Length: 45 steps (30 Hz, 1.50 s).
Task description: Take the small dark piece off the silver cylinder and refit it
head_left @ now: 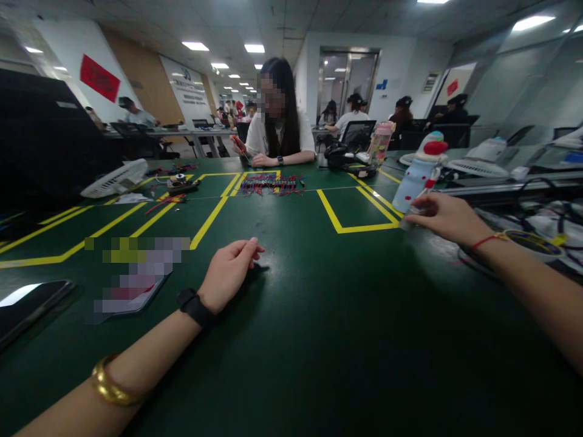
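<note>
Two bare hands rest over a dark green desk marked with yellow tape lines. Left hand lies near desk centre, fingers curled loosely with thumb and fingertips pinched together on something small and dark against the surface; too small to tell what it is, so whether that grip actually holds anything cannot be told. Black wristband and gold bangle on that arm. Right hand reaches out to the right, red string on wrist, fingers partly spread and touching the base of a light blue snowman-shaped bottle with a red cap; grip open, not wrapped around it. Bottle stands upright at the right edge of a yellow taped rectangle, near the desk's right side. Black phone lies at far left, a blurred card just beside it. Across the desk a seated person holds a red tool, with a pile of red and dark small parts in front of them. White fan lies far left.
</note>
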Each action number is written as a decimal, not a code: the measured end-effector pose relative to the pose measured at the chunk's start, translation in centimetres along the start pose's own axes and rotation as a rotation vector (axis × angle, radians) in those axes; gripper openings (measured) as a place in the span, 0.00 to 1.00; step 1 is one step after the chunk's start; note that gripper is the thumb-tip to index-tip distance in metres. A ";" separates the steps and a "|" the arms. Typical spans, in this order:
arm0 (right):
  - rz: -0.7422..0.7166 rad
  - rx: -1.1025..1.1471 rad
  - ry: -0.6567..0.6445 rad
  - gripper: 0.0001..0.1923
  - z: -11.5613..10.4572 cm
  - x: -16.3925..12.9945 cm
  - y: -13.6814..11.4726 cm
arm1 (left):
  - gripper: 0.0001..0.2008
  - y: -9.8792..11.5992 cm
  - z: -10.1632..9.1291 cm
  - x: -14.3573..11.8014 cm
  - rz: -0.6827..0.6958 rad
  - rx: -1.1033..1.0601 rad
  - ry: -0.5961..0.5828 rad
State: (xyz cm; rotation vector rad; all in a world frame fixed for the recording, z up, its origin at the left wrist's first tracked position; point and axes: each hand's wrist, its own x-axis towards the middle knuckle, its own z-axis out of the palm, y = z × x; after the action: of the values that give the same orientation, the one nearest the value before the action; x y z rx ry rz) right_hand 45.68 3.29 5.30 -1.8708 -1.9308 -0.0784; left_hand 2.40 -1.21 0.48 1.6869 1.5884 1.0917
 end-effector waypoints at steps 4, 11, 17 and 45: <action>-0.339 0.251 -0.079 0.21 2.0 -3.4 -8.2 | 0.19 0.4 0.2 0.0 0.013 0.036 -0.032; -0.553 0.557 -0.251 0.20 5.4 -9.3 -17.6 | 0.18 0.8 0.7 -0.3 0.110 0.106 -0.149; -0.345 0.757 -0.395 0.28 6.9 -9.5 -17.3 | 0.15 3.6 1.9 -2.3 0.291 0.096 -0.276; -0.352 0.730 -0.337 0.17 6.4 -9.7 -17.6 | 0.13 4.1 1.6 -2.5 0.294 0.104 -0.208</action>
State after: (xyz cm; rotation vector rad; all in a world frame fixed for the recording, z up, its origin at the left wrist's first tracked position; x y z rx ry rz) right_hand 26.81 -4.97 0.75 -1.1024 -2.0870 0.7710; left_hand 6.00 -3.98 2.68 2.0798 1.3155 0.9442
